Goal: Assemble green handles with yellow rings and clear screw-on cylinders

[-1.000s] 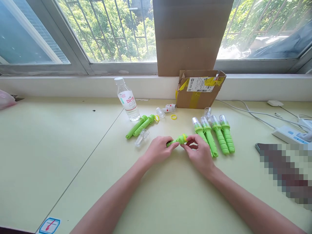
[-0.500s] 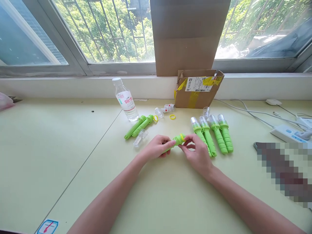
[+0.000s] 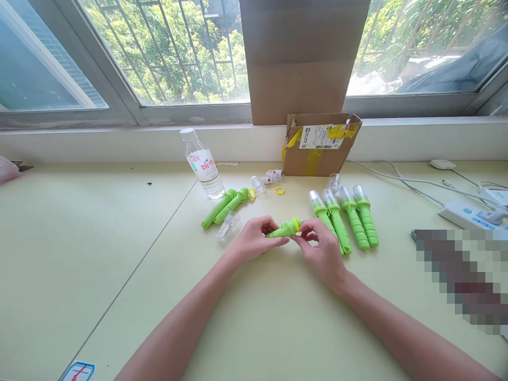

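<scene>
A green handle (image 3: 284, 229) lies level between my hands, with a yellow ring (image 3: 296, 224) at its threaded right end. My left hand (image 3: 254, 238) is closed around the handle's left part. The fingertips of my right hand (image 3: 320, 243) pinch the ringed end. Left of them lie two green handles (image 3: 232, 205) without clear caps and a clear cap (image 3: 227, 225). On the right are several green handles with clear tops (image 3: 356, 222), and a loose clear cap (image 3: 334, 182) behind them. Two loose yellow rings (image 3: 280, 190) lie behind my hands, near small white parts (image 3: 266, 180).
A water bottle (image 3: 203, 165) stands at the back left, and an open cardboard box (image 3: 315, 156) against the sill. Cables and a power strip (image 3: 464, 214) lie on the right, near a blurred-out object (image 3: 460, 275). A pink bag (image 3: 8, 170) is at the far left.
My left thumb has come down off the top of the green handle, so more of the handle shows. The view has shifted slightly.
</scene>
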### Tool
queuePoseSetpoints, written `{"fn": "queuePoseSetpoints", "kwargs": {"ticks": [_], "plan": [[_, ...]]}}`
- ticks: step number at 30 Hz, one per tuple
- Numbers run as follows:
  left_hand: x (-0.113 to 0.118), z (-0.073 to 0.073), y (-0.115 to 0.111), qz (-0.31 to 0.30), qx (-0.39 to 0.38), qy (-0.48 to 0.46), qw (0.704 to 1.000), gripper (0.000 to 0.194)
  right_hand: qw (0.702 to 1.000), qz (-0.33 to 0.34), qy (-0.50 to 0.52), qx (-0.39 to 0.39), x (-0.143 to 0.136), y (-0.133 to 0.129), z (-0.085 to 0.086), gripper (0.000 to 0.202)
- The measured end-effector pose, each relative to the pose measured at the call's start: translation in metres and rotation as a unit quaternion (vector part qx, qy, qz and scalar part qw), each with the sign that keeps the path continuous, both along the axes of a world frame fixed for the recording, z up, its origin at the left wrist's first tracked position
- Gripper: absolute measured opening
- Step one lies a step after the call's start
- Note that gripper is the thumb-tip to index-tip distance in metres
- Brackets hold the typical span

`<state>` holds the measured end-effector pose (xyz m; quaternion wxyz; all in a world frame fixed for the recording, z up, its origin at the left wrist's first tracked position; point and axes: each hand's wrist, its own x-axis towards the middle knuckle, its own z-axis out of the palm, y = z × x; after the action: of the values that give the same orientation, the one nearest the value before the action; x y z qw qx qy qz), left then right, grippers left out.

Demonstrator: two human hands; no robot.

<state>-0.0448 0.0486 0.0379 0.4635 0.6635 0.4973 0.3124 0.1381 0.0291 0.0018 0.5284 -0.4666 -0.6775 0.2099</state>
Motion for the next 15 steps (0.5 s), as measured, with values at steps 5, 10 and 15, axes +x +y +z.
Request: {"fn": "queuePoseSetpoints", "kwargs": {"ticks": [5,10,15], "plan": [[-0.0007,-0.0021,0.0003,0.007,-0.015,-0.011,1.0,0.034,1.0,0.01,0.007,-0.026,-0.0006,-0.0006,0.0018,0.015],[-0.0041,0.0001,0.0014,0.003,-0.051,-0.008,0.999,0.033,0.999,0.024,-0.001,-0.034,-0.0007,-0.0014,0.0024,0.016],[-0.0066,0.0015,0.003,-0.006,-0.074,-0.013,0.997,0.033,0.999,0.043,-0.017,-0.02,0.0001,-0.0004,0.0011,0.02]]}}
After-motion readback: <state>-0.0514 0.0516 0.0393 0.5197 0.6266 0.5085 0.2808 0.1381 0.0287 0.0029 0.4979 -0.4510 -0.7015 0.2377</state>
